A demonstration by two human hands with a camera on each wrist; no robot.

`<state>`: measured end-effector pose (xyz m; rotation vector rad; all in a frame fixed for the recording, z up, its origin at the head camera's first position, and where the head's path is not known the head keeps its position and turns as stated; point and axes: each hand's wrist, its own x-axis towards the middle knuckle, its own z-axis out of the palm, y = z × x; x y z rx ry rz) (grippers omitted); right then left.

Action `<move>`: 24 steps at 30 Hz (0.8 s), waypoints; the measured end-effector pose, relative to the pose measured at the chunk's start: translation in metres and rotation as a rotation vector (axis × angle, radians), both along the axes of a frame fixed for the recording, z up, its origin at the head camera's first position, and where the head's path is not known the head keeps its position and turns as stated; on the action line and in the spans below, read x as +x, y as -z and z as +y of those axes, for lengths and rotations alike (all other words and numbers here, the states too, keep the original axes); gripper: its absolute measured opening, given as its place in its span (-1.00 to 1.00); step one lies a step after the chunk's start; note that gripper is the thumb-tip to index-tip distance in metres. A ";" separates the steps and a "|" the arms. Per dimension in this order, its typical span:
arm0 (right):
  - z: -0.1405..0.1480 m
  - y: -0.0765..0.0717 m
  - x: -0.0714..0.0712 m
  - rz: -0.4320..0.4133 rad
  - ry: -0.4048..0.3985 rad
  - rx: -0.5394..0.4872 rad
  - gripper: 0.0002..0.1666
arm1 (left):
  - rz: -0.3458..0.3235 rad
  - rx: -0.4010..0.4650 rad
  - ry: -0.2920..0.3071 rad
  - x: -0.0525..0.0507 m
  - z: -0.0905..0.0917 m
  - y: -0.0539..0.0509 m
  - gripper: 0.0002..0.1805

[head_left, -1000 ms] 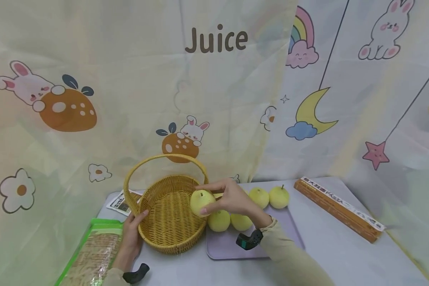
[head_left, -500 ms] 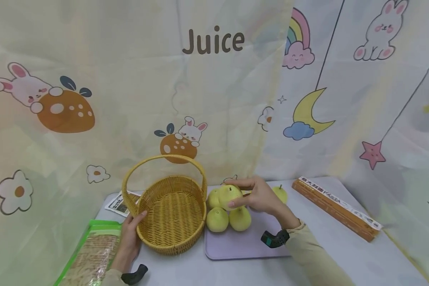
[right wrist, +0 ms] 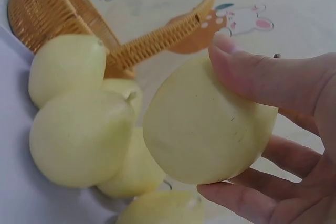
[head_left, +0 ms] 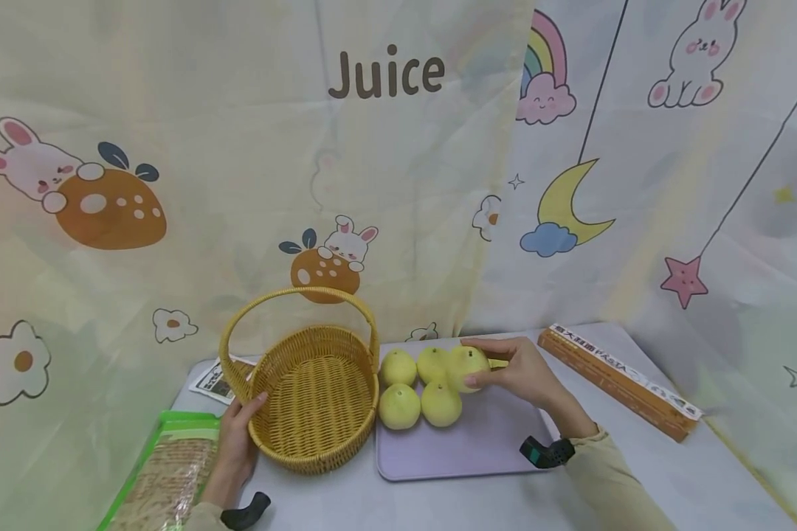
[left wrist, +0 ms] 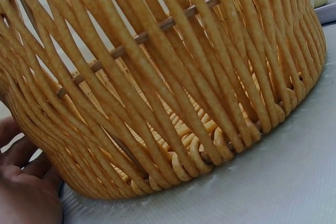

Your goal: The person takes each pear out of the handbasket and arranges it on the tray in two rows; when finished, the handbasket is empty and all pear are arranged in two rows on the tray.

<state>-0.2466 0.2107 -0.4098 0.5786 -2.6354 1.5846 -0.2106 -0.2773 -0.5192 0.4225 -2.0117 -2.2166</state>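
My right hand [head_left: 521, 372] holds a pale yellow-green pear [head_left: 468, 370] over the back of a lilac tray [head_left: 454, 446]. In the right wrist view, thumb and fingers are round the sides of that pear [right wrist: 210, 124]. Several more pears [head_left: 400, 407] sit together on the tray's left part; one is partly covered by the hand. My left hand [head_left: 237, 441] grips the left rim of a yellow wicker basket [head_left: 365, 435] with a tall handle, thumb over the edge. Seen from the left wrist, the fingers lie against the woven wall [left wrist: 173, 93]. Nothing lies inside the basket.
A green-edged food packet [head_left: 173, 472] lies at the left. Behind the basket's left side is a small printed packet [head_left: 214, 380]. A long orange pasta box [head_left: 618, 387] lies slantwise at the right. A printed curtain [head_left: 239, 184] hangs behind the table.
My right hand has carried the pear rightward, from beside the basket's rim to above the tray's back middle. The left hand keeps its hold on the basket. The head view has shifted slightly.
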 end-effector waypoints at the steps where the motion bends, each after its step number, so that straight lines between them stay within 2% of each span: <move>1: 0.003 0.003 0.001 -0.002 0.013 0.001 -0.25 | -0.001 -0.002 0.000 0.000 0.000 0.000 -0.26; 10: 0.021 0.025 0.006 -0.010 0.058 -0.027 -0.30 | -0.005 0.005 0.000 0.000 0.000 0.001 -0.26; 15: 0.027 0.033 0.010 -0.042 0.087 -0.030 -0.32 | -0.001 0.009 -0.002 0.001 0.002 0.000 -0.27; 19: 0.029 0.038 0.011 -0.060 0.086 -0.031 -0.32 | 0.004 0.012 -0.003 0.003 0.003 0.000 -0.29; 24: 0.028 0.046 0.009 -0.037 0.072 -0.023 -0.31 | 0.009 0.007 0.001 0.002 0.002 -0.001 -0.26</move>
